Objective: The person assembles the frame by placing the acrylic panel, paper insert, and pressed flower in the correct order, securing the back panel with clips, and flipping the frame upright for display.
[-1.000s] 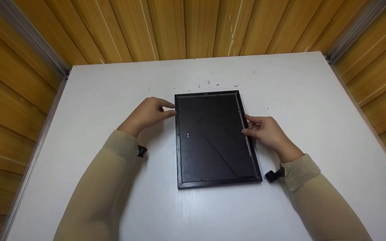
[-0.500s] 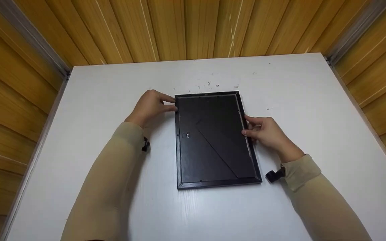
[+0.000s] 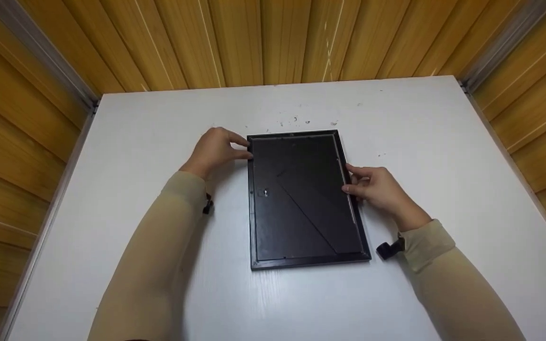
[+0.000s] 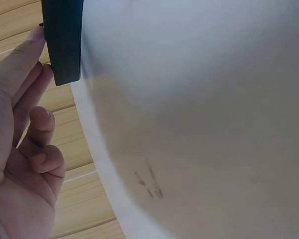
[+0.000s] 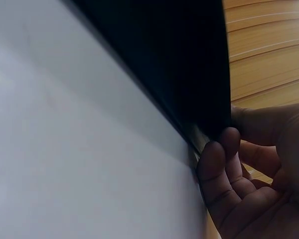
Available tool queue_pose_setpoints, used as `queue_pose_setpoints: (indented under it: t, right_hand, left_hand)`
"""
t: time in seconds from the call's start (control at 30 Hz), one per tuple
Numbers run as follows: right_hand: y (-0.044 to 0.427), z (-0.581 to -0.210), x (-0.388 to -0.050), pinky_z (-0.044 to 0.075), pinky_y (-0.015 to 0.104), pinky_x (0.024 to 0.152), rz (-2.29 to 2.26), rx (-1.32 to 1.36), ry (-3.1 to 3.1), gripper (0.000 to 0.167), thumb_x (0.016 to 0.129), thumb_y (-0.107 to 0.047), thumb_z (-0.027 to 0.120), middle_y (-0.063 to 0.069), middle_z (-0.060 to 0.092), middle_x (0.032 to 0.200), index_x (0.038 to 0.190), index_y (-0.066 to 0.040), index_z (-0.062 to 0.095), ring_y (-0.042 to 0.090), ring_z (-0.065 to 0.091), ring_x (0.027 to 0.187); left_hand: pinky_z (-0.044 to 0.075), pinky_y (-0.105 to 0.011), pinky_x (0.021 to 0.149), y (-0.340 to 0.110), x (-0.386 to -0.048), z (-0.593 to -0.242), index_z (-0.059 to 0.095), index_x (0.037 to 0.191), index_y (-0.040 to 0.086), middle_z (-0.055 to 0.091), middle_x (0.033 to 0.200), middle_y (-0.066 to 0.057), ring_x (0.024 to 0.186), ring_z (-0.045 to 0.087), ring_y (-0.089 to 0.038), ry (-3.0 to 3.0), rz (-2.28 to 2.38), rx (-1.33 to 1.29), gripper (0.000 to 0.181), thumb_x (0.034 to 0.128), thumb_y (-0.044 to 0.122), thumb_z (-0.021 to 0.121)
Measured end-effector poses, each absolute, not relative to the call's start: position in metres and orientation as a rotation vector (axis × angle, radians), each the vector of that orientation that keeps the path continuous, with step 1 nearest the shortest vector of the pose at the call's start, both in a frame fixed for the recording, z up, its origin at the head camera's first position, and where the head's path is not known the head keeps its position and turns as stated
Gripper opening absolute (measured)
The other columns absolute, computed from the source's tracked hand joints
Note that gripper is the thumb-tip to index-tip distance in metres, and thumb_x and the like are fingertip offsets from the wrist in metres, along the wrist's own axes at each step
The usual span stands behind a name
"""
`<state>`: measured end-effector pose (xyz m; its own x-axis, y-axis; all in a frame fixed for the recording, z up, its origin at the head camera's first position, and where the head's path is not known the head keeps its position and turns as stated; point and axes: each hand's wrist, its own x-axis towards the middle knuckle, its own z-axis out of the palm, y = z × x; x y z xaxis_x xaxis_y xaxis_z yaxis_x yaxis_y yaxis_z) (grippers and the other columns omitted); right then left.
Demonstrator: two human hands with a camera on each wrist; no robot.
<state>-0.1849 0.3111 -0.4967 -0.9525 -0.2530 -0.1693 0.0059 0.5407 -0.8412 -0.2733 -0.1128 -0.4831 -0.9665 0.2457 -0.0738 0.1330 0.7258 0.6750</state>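
Note:
A black picture frame (image 3: 301, 208) lies back side up on the white table, its long sides running away from me. A slanted seam of the stand and a small metal hanger (image 3: 266, 192) show on its backing. My left hand (image 3: 213, 151) pinches the left edge near the far corner, thumb tip just over the rim. In the left wrist view, the other fingers of that hand (image 4: 27, 124) curl apart from the frame (image 4: 64, 42). Across from it, my right hand (image 3: 377, 187) grips the right edge, thumb on top; the right wrist view shows fingertips (image 5: 213, 157) at the edge.
The white table (image 3: 159, 123) reaches back to a yellow wood-plank wall (image 3: 282, 42), with more planks at both sides. Dark scuffs (image 3: 307, 121) mark the surface beyond the frame. A black wrist device (image 3: 386, 249) sits at the right cuff.
My left hand has slid a little up the left edge toward the far corner, and its thumb now laps slightly over the rim. The right hand holds its place; the frame looks nearly still.

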Motion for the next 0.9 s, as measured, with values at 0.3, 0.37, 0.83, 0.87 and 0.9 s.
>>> queue_pose_setpoints:
  t: [0.3,0.37,0.83,0.87,0.9]
  right_hand:
    - [0.310,-0.495,-0.184,0.055,0.021,0.061,-1.358,-0.209,2.511,0.068,0.101,-0.006,0.083,0.002,0.068,0.093,0.162,0.005,0.054,0.002,0.062,0.065]
    - [0.310,-0.495,-0.184,0.055,0.021,0.061,-1.352,-0.209,2.509,0.068,0.101,-0.005,0.082,0.003,0.067,0.095,0.162,0.006,0.053,0.001,0.063,0.067]
    - [0.307,-0.494,-0.183,0.056,0.021,0.061,-1.350,-0.215,2.511,0.068,0.101,-0.003,0.081,0.003,0.065,0.098,0.162,0.008,0.052,-0.001,0.064,0.071]
    - [0.307,-0.494,-0.183,0.056,0.021,0.061,-1.353,-0.215,2.511,0.068,0.101,-0.003,0.081,0.004,0.065,0.098,0.162,0.008,0.052,0.000,0.064,0.071]
    - [0.307,-0.494,-0.182,0.056,0.021,0.061,-1.354,-0.215,2.511,0.068,0.101,-0.003,0.081,0.004,0.065,0.098,0.162,0.008,0.052,0.000,0.064,0.071]
  left_hand:
    - [0.048,-0.048,0.129,-0.108,-0.277,-0.476,0.091,0.119,0.015,0.084,0.135,-0.006,0.143,0.068,-0.029,2.781,0.981,0.265,0.035,0.0881,0.029,0.100]
    - [0.049,-0.048,0.127,-0.106,-0.279,-0.472,0.091,0.118,0.014,0.084,0.134,-0.007,0.143,0.068,-0.029,2.784,0.942,0.269,0.034,0.0876,0.028,0.100]
    - [0.058,-0.050,0.106,-0.084,-0.283,-0.446,0.091,0.101,0.009,0.086,0.111,-0.006,0.115,0.072,-0.030,2.812,0.692,0.271,0.027,0.0818,0.023,0.105]
    - [0.059,-0.050,0.104,-0.081,-0.284,-0.444,0.091,0.100,0.010,0.086,0.109,-0.006,0.112,0.072,-0.030,2.821,0.669,0.271,0.026,0.0816,0.022,0.105]
    - [0.060,-0.050,0.102,-0.079,-0.284,-0.443,0.090,0.099,0.009,0.086,0.108,-0.006,0.110,0.072,-0.030,2.833,0.640,0.275,0.026,0.0814,0.022,0.105]
